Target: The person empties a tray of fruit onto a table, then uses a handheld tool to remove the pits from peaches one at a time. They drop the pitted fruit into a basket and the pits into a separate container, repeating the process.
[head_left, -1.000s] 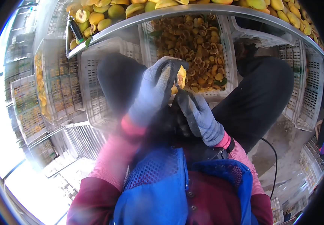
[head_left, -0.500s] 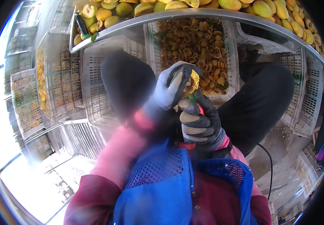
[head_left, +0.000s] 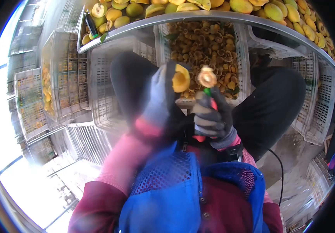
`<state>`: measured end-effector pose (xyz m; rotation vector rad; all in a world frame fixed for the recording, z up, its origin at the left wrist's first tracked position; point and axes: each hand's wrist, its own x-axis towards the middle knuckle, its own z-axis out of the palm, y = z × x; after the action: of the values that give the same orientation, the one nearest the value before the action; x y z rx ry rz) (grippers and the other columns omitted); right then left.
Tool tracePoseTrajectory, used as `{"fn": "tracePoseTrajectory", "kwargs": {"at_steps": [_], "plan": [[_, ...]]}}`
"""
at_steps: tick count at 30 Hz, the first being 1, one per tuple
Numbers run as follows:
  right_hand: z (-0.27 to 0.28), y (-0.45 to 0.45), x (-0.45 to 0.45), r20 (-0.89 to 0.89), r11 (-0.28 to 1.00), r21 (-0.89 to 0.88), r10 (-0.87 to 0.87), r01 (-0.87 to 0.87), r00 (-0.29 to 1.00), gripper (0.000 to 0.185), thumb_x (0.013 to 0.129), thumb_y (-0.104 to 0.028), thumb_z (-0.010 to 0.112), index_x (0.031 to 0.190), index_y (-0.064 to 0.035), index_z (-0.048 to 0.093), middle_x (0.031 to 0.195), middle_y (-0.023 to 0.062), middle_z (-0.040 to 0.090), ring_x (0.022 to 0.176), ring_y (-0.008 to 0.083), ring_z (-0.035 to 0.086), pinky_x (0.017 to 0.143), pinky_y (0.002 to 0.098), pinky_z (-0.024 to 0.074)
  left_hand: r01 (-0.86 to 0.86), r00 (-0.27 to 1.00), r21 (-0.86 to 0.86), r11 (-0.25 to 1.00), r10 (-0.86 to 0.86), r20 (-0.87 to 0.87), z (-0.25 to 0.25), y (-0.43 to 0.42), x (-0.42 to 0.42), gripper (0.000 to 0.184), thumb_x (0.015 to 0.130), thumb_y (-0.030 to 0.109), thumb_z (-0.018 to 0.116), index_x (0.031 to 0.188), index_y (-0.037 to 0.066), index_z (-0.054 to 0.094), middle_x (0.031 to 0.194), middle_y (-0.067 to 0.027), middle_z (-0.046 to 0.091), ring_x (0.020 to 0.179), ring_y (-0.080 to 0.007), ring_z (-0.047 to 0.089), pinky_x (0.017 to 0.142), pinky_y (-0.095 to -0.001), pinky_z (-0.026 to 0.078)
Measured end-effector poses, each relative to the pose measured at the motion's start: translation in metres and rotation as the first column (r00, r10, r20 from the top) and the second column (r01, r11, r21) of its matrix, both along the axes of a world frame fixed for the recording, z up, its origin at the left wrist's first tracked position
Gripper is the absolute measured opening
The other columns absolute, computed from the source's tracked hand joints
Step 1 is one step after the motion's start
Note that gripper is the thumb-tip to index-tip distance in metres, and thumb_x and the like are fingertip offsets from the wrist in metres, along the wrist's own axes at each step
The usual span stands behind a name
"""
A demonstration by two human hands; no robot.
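Observation:
My left hand (head_left: 160, 91), in a grey glove and blurred by motion, is closed around a halved yellow peach (head_left: 181, 79), its hollowed cut face turned to the right. My right hand (head_left: 214, 118), in a dark grey glove, grips a pitting tool (head_left: 213, 103) by its red and green handle, which points upward. At the tool's top end sits a pale brown ring-shaped scooped-out piece (head_left: 207, 77), which hides the tool's head. The two hands are apart, above my lap and near the crate of scraps.
A white crate (head_left: 243, 62) between my knees holds many brown cup-shaped scraps. Above it, a metal-edged table (head_left: 148, 26) bears many yellow peaches (head_left: 241, 6) and a dark-handled tool (head_left: 91, 25). More crates (head_left: 68, 73) stand left and right. A black cable (head_left: 280, 167) hangs at right.
My hands have moved apart, the left one leftward with the peach half. The tool has come out of the peach, with the scooped piece now on its end.

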<state>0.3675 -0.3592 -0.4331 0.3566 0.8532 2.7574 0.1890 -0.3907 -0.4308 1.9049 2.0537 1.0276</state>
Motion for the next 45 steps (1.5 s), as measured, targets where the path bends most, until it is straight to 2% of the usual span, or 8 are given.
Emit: {"fn": "tracePoseTrajectory", "kwargs": {"at_steps": [7, 9, 13, 14, 20, 33, 39, 45], "plan": [[-0.027, -0.006, 0.003, 0.282, 0.988, -0.041, 0.152, -0.146, 0.947, 0.041, 0.095, -0.048, 0.046, 0.085, -0.0096, 0.057, 0.058, -0.0037, 0.036, 0.043, 0.0075, 0.035, 0.036, 0.0211, 0.0297, -0.505, 0.742, -0.088, 0.858, 0.484, 0.464, 0.102, 0.007, -0.084, 0.048, 0.087, 0.038, 0.061, 0.115, 0.000, 0.057, 0.100, -0.0174, 0.062, 0.087, -0.0263, 0.063, 0.078, -0.0357, 0.050], [-0.029, 0.000, 0.002, 0.313, 0.994, 0.021, 0.097, -0.109, 0.945, 0.040, 0.094, -0.049, 0.047, 0.085, -0.0108, 0.057, 0.058, -0.0044, 0.035, 0.042, 0.0078, 0.034, 0.036, 0.0212, 0.0297, -0.745, 0.564, -0.156, 0.649, 0.487, -0.667, 0.065, -0.010, -0.171, 0.040, 0.088, 0.033, 0.061, 0.112, 0.002, 0.060, 0.100, -0.0162, 0.063, 0.088, -0.0227, 0.064, 0.078, -0.0328, 0.050], [-0.039, -0.003, -0.002, 0.489, 0.991, 0.034, 0.094, -0.127, 0.867, 0.037, 0.092, -0.049, 0.051, 0.086, -0.0126, 0.056, 0.060, -0.0034, 0.044, 0.045, 0.0089, 0.039, 0.039, 0.0235, 0.0333, -0.570, 0.810, -0.184, 0.800, 0.510, -0.291, 0.107, 0.073, -0.116, 0.045, 0.081, 0.043, 0.063, 0.112, 0.010, 0.062, 0.106, -0.0127, 0.063, 0.102, -0.0290, 0.060, 0.088, -0.0382, 0.045], [-0.036, -0.003, -0.003, 0.578, 0.989, 0.017, 0.107, -0.144, 0.809, 0.037, 0.089, -0.051, 0.055, 0.086, -0.0137, 0.056, 0.062, -0.0027, 0.049, 0.047, 0.0091, 0.043, 0.040, 0.0239, 0.0351, -0.488, 0.830, -0.014, 0.873, 0.458, -0.319, 0.098, 0.097, -0.124, 0.033, 0.083, 0.025, 0.068, 0.110, 0.006, 0.064, 0.098, -0.0134, 0.067, 0.084, -0.0209, 0.065, 0.078, -0.0301, 0.048], [-0.025, 0.012, -0.001, 0.885, 0.975, 0.098, 0.007, -0.201, 0.466, 0.039, 0.086, -0.055, 0.058, 0.085, -0.0154, 0.055, 0.061, -0.0033, 0.048, 0.045, 0.0092, 0.043, 0.039, 0.0236, 0.0341, -0.511, 0.647, 0.074, 0.857, 0.440, -0.623, 0.062, 0.189, -0.170, 0.066, 0.072, 0.038, 0.073, 0.131, 0.027, 0.046, 0.114, -0.0154, 0.052, 0.103, -0.0335, 0.057, 0.083, -0.0433, 0.050], [-0.009, 0.015, -0.005, 0.944, 0.925, 0.239, -0.149, -0.294, 0.296, 0.039, 0.088, -0.054, 0.055, 0.090, -0.0149, 0.054, 0.061, -0.0025, 0.047, 0.044, 0.0089, 0.043, 0.038, 0.0228, 0.0331, -0.452, 0.506, -0.046, 0.891, 0.213, -0.836, 0.060, 0.187, -0.191, 0.051, 0.076, 0.035, 0.070, 0.123, 0.024, 0.054, 0.108, -0.0139, 0.055, 0.092, -0.0328, 0.063, 0.072, -0.0413, 0.053], [0.008, 0.024, -0.006, 0.919, 0.885, 0.385, -0.340, -0.263, 0.199, 0.039, 0.088, -0.051, 0.057, 0.094, -0.0123, 0.055, 0.063, -0.0016, 0.048, 0.045, 0.0083, 0.044, 0.038, 0.0216, 0.0342, -0.110, 0.919, 0.031, 0.993, 0.113, -0.377, 0.096, 0.118, -0.095, 0.051, 0.065, 0.011, 0.077, 0.114, 0.015, 0.063, 0.103, -0.0136, 0.058, 0.094, -0.0318, 0.060, 0.080, -0.0403, 0.050], [0.060, 0.048, -0.025, 0.798, 0.778, 0.581, -0.486, -0.239, 0.356, 0.035, 0.088, -0.039, 0.062, 0.101, -0.0074, 0.056, 0.064, 0.0005, 0.052, 0.045, 0.0087, 0.047, 0.039, 0.0225, 0.0370, 0.255, 0.944, -0.099, 0.962, -0.270, -0.190, 0.083, 0.032, -0.010, 0.074, 0.054, 0.001, 0.074, 0.125, 0.009, 0.052, 0.118, -0.0209, 0.053, 0.110, -0.0366, 0.053, 0.093, -0.0455, 0.044]]}}
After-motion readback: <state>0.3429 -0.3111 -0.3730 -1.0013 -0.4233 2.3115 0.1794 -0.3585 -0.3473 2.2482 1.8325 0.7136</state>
